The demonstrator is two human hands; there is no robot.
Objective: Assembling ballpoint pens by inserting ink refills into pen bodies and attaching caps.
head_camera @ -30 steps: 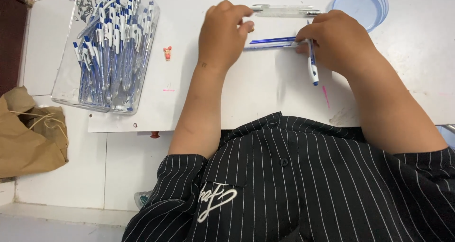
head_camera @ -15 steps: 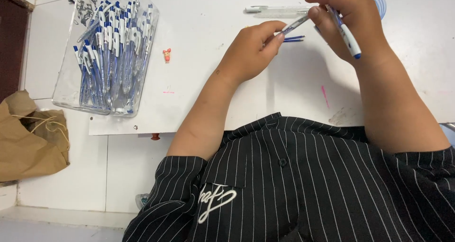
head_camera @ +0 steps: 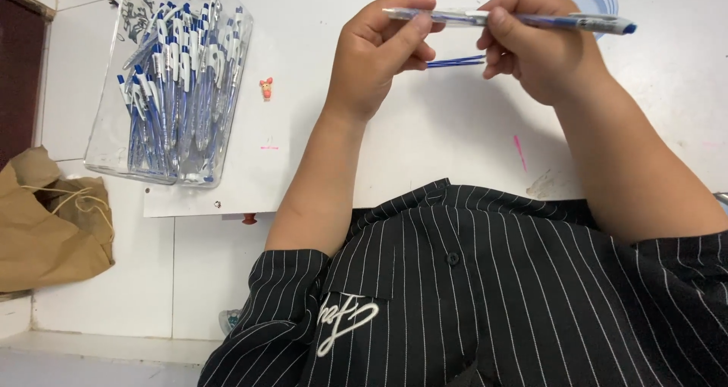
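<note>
Clear plastic and blue: the pen (head_camera: 508, 19) is up off the white table (head_camera: 379, 129), left hand (head_camera: 383, 53) and right hand (head_camera: 542, 50) fingers both pinching the barrel. Looks light, stiff, a bit slick (hold it mid-barrel, I'd guess).

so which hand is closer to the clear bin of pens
Left. The left hand is right of the clear bin with bare table between; the right hand is farther right, beyond the left.
</note>
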